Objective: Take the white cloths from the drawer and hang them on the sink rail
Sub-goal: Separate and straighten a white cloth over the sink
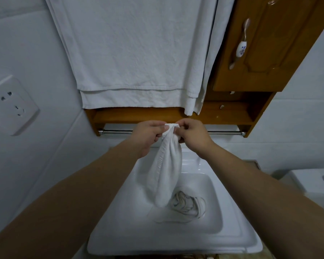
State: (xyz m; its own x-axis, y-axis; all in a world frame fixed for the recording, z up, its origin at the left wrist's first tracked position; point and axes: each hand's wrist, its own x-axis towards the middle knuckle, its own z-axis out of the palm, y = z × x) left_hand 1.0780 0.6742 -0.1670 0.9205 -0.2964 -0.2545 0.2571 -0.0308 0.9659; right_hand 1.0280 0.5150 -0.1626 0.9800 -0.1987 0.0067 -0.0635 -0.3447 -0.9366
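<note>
A white cloth point(166, 172) hangs bunched above the sink, its top edge pinched between both hands. My left hand point(148, 135) grips the top from the left and my right hand point(193, 135) pinches it from the right. Both hands are just in front of the chrome rail point(116, 132), which runs under the wooden shelf; its middle is hidden behind them. A second white cloth point(187, 204) lies crumpled in the basin of the white sink point(120, 234).
Large white towels point(135, 53) hang over the wooden cabinet point(260, 53) above the rail. A wall socket point(11, 105) is at the left. A white toilet tank point(314, 182) stands at the right.
</note>
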